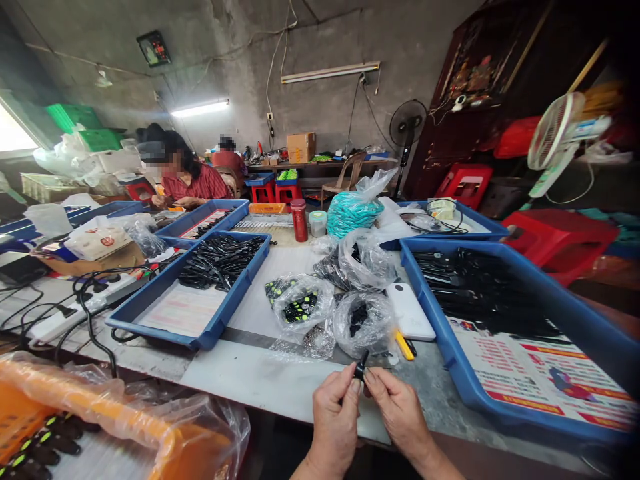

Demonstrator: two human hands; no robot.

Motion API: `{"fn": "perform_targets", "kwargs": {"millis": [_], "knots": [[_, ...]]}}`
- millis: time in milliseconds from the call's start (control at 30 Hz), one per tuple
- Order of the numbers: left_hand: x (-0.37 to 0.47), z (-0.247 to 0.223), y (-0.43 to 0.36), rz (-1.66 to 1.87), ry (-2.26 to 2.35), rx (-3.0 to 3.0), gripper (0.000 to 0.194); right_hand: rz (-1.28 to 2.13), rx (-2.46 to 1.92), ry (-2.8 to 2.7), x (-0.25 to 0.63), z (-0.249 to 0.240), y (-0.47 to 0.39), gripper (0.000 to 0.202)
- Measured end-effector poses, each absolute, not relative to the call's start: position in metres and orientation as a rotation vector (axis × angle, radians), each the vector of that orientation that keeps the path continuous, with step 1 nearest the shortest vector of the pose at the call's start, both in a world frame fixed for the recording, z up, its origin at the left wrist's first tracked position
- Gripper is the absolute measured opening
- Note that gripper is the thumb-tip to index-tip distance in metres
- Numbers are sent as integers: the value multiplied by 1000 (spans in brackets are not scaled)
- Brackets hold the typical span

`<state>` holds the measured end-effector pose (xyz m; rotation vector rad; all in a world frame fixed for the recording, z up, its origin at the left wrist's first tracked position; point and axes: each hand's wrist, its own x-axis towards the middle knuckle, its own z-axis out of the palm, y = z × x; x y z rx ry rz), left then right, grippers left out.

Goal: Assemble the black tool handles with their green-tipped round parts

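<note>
Between your fingertips, over the near edge of the bench (445, 380), is a small black part (361, 368). Your left hand (334, 407) and right hand (400, 403) both pinch it, presumably to steady it from two sides, its narrow end tilted up and clear. Just beyond, an open bag of black pieces (385, 317) and an open bag of green-dotted pieces (324, 293) seem placed for short reaches. Farther out, the left blue tray (237, 297) and right blue tray (444, 340) flank you, probably keeping long black items contained.
</note>
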<state>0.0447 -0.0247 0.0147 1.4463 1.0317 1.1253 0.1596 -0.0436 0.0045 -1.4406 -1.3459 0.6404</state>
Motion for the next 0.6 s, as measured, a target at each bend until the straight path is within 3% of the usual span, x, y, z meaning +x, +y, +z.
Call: {"fn": "perform_targets", "kwargs": {"millis": [600], "knots": [[44,15,-22,1120,1031,1468,31,715,-1424,-1374,164,1,-40,33]]}}
